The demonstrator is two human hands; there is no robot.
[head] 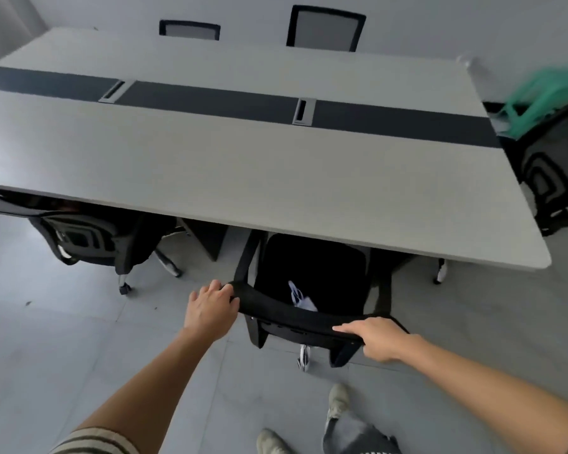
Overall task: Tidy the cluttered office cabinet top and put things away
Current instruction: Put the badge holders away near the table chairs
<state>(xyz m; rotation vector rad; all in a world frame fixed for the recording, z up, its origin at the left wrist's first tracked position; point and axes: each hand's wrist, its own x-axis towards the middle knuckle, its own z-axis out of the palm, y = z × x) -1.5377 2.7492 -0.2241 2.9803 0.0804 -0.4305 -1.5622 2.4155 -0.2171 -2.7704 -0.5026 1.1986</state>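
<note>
Our left hand (pixel 210 306) and right hand (pixel 379 339) had fingers (pixel 222 290) curled on the chair backrest (pixel 292 314); the cabinet top was unseen. We judged chair-tucking underway: next, a level push under the surface (pixel 276 178).

Green item (pixel 548 93) blurred, cut by right edge.

The head view looks steeply down, close over a chair (pixel 304 309), toward the table (pixel 243 165).

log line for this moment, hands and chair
left hand grips chair backrest left end | right hand grips right end | seat partly under table | white bag on seat
</note>
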